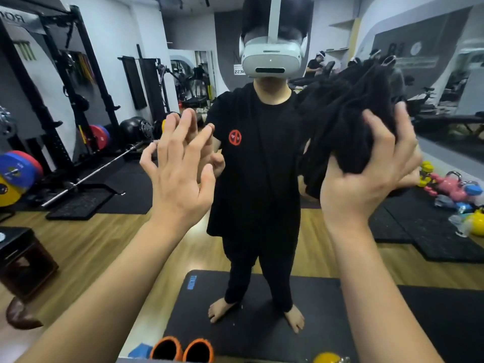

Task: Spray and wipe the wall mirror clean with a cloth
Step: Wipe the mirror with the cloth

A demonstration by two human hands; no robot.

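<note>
The wall mirror (86, 244) fills nearly the whole view and reflects a person in black clothes with a white headset. My right hand (366, 174) is raised at the right and grips a bunched black cloth (351, 121), which is held up against or just in front of the glass. My left hand (178, 163) is raised at centre left with its fingers spread and straight, fingertips at or near the glass, meeting their reflection. It holds nothing. No spray bottle is clearly in view.
Reflected in the mirror are a squat rack (65, 87) with coloured weight plates at the left, a barbell on black mats, and kettlebells (450, 189) at the right. At the bottom edge lie two orange foam roller ends (180, 349) and a yellow ball (327, 358).
</note>
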